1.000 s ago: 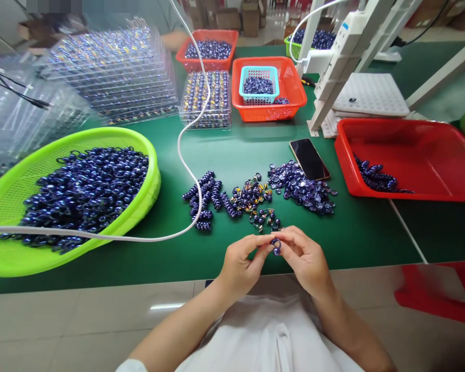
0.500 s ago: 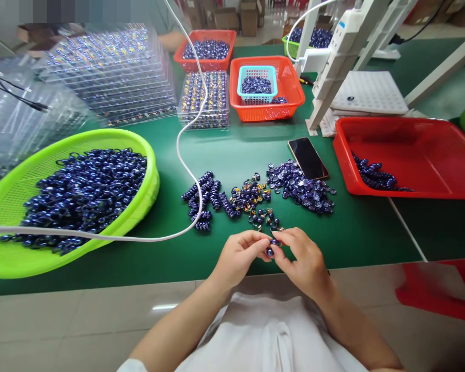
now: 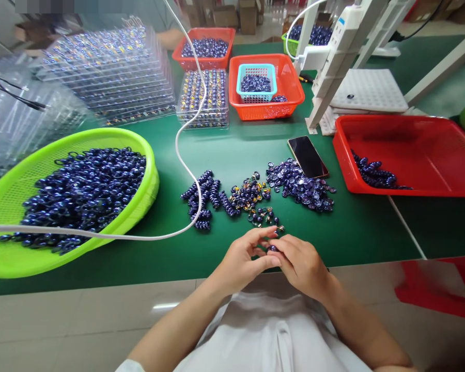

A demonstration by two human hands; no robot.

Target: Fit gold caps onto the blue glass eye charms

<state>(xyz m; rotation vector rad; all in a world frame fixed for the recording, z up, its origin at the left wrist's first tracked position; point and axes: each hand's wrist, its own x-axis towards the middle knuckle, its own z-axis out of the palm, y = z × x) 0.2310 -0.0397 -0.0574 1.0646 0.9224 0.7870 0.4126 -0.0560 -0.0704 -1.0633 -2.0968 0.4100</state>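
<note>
Close to the table's near edge, my left hand (image 3: 242,261) and my right hand (image 3: 304,263) meet around a small shiny dark-blue piece (image 3: 273,248). My right thumb and index finger pinch it. The curled left fingers touch its other side, while the left index finger is stretched out above and the left thumb reaches under the right fingers. Fingers partly hide the piece, so its full shape cannot be made out. Just beyond lie loose blue pieces with gold parts (image 3: 250,196), stacked rows of blue ring-like pieces (image 3: 205,188) and a heap of blue round caps (image 3: 306,188).
A green basket (image 3: 152,181) of blue looped pieces stands left, crossed by a white cable (image 3: 180,150). Right are a phone (image 3: 308,156) and a red tray (image 3: 426,160). Behind stand clear stacked trays (image 3: 112,77), an orange basket (image 3: 265,112) and a white post (image 3: 325,82).
My left index finger has lifted and straightened, and the left thumb has moved right, under the right fingers. The blue piece is now more covered by my right fingers.
</note>
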